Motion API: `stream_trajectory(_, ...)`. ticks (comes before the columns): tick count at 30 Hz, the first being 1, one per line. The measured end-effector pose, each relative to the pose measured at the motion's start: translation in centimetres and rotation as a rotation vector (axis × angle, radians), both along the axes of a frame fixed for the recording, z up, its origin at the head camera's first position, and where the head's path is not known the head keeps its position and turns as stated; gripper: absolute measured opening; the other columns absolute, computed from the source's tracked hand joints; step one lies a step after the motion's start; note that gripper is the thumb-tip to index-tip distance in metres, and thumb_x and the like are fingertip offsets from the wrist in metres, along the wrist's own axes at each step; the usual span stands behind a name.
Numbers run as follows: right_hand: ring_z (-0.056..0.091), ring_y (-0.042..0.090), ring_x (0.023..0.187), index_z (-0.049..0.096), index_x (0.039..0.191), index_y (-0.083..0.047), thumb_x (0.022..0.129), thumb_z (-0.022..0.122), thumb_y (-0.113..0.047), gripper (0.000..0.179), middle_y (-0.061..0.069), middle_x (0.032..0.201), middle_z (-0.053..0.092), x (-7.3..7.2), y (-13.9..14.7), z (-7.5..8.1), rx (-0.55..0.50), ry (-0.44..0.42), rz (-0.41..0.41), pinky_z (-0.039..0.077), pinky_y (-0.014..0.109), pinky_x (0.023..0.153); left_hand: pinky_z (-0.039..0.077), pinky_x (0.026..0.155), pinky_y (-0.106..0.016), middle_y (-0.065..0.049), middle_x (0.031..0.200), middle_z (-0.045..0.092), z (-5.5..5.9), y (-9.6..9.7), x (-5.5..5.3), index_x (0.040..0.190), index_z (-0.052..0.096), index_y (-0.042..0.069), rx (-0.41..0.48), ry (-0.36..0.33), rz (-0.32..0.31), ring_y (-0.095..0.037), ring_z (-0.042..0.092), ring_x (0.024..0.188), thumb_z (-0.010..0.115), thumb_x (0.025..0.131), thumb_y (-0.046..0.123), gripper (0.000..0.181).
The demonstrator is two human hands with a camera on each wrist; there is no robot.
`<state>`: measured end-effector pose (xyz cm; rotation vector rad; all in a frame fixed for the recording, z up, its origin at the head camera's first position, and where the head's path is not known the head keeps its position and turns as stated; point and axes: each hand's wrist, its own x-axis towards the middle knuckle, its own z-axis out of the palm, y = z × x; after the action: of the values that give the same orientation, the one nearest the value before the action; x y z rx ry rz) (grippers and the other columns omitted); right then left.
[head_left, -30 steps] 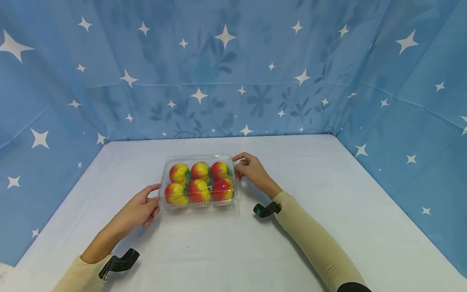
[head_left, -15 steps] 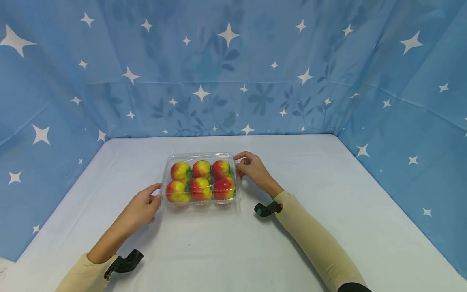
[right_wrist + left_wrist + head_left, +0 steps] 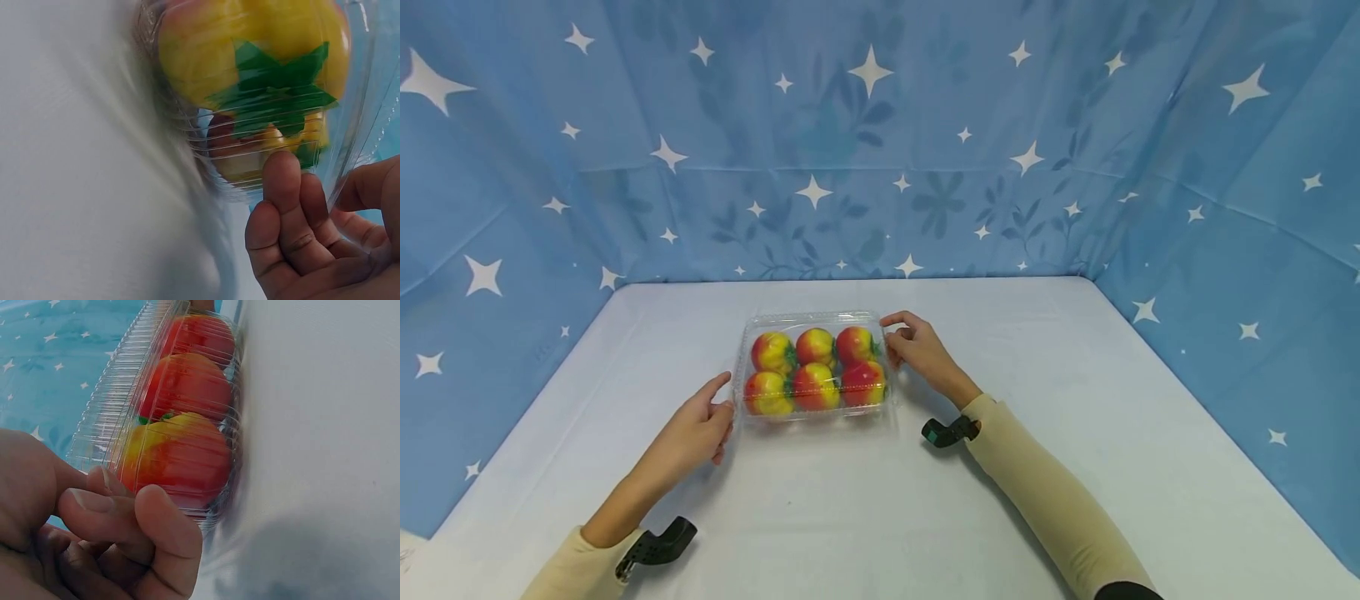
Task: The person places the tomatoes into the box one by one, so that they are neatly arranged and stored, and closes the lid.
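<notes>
A clear plastic clamshell box (image 3: pixel 816 414), its lid closed, holds several red-and-yellow fruits (image 3: pixel 817 387) in two rows. Green star-shaped leaves (image 3: pixel 281 87) show on them through the ribbed wall. My left hand (image 3: pixel 688 429) grips the box's left edge near the front corner, index finger (image 3: pixel 717 385) stretched along the rim and the other fingers curled. At the opposite end, my right hand (image 3: pixel 921 346) holds the right edge near the far corner. Up close in the right wrist view, its fingertips (image 3: pixel 281 169) press against the side wall.
A white cloth covers the table (image 3: pixel 865 508). Blue star-patterned curtains (image 3: pixel 880 125) stand behind it and along both sides. Each wrist wears a black camera mount (image 3: pixel 951 431) over a beige sleeve (image 3: pixel 1045 492).
The box has shifted slightly away and to the right, its front edge now a little higher in the head view. My left hand has moved slightly with it; the right hand has barely moved.
</notes>
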<state>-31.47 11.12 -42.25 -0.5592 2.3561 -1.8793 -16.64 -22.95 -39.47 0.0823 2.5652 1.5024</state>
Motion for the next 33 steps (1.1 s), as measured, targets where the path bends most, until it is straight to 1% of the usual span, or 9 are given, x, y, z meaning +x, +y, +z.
stream_trajectory(3,0.056,0.02,0.066,0.06,0.135,0.004,0.105,0.054,-0.007,0.032,0.009,0.076,0.058,0.2,0.1,0.0,0.022,-0.011,0.012,0.055,0.029,0.065,0.052,0.054,-0.035,-0.009,0.074,0.053,-0.2,0.0,0.0,0.168,0.018,-0.002,0.02,-0.01,0.011,-0.023,0.051,0.057,0.044,0.114,0.013,0.062)
stream_trajectory(5,0.057,0.02,0.068,0.06,0.138,0.003,0.106,0.054,-0.008,0.034,0.009,0.078,0.059,0.4,0.4,0.1,0.043,-0.023,0.007,0.056,0.029,0.066,0.052,0.054,-0.036,-0.008,0.073,0.053,-0.3,0.0,-0.2,0.169,0.018,0.001,0.037,-0.014,0.009,-0.023,0.05,0.057,0.045,0.114,0.013,0.062)
stream_trajectory(9,0.058,0.021,0.07,0.058,0.145,0.0,0.105,0.054,-0.009,0.041,0.01,0.08,0.061,1.2,0.8,0.5,0.08,-0.042,0.001,0.056,0.03,0.068,0.053,0.054,-0.036,-0.008,0.072,0.054,-0.4,0.1,-0.4,0.17,0.017,0.005,0.057,-0.019,0.007,-0.023,0.05,0.056,0.046,0.114,0.015,0.063)
stream_trajectory(13,0.059,0.022,0.07,0.053,0.153,-0.002,0.105,0.055,-0.009,0.048,0.01,0.082,0.062,2.2,1.2,0.7,0.101,-0.063,0.008,0.057,0.033,0.069,0.052,0.054,-0.035,-0.009,0.073,0.055,-0.4,0.1,-0.4,0.171,0.018,0.007,0.064,-0.019,0.016,-0.024,0.051,0.057,0.047,0.115,0.016,0.063)
stream_trajectory(17,0.061,0.023,0.069,0.047,0.157,-0.002,0.106,0.058,-0.01,0.053,0.011,0.084,0.063,3.3,1.4,0.9,0.101,-0.087,0.013,0.059,0.033,0.07,0.05,0.053,-0.034,-0.009,0.072,0.056,-0.5,0.1,-0.4,0.171,0.019,0.007,0.065,-0.013,0.023,-0.024,0.052,0.057,0.047,0.115,0.016,0.063)
stream_trajectory(22,0.064,0.024,0.069,0.044,0.158,0.001,0.104,0.06,-0.009,0.057,0.012,0.084,0.063,5.0,1.6,1.2,0.081,-0.112,0.033,0.059,0.034,0.071,0.05,0.053,-0.035,-0.01,0.072,0.057,-0.5,-0.2,-0.4,0.171,0.019,0.007,0.065,-0.008,0.025,-0.024,0.053,0.057,0.046,0.115,0.016,0.063)
stream_trajectory(28,0.067,0.023,0.067,0.042,0.156,0.004,0.104,0.064,-0.008,0.058,0.01,0.082,0.06,7.0,1.7,1.4,0.057,-0.154,0.046,0.06,0.033,0.073,0.05,0.052,-0.035,-0.01,0.071,0.056,-0.4,-0.4,-0.4,0.17,0.02,0.006,0.073,-0.004,0.023,-0.024,0.053,0.056,0.047,0.115,0.015,0.063)
stream_trajectory(31,0.07,0.023,0.065,0.043,0.154,0.005,0.104,0.062,-0.008,0.055,0.012,0.084,0.062,7.9,1.8,1.4,0.046,-0.183,0.051,0.06,0.033,0.071,0.05,0.052,-0.035,-0.01,0.07,0.056,-0.4,-0.4,-0.4,0.17,0.02,0.006,0.078,0.001,0.02,-0.023,0.053,0.055,0.047,0.115,0.015,0.062)
stream_trajectory(33,0.071,0.023,0.064,0.046,0.149,0.006,0.105,0.061,-0.01,0.049,0.013,0.085,0.063,8.6,1.9,1.5,0.05,-0.2,0.053,0.06,0.032,0.068,0.05,0.052,-0.035,-0.009,0.07,0.056,-0.4,-0.4,-0.3,0.17,0.02,0.006,0.079,0.002,0.018,-0.023,0.053,0.055,0.047,0.115,0.015,0.062)
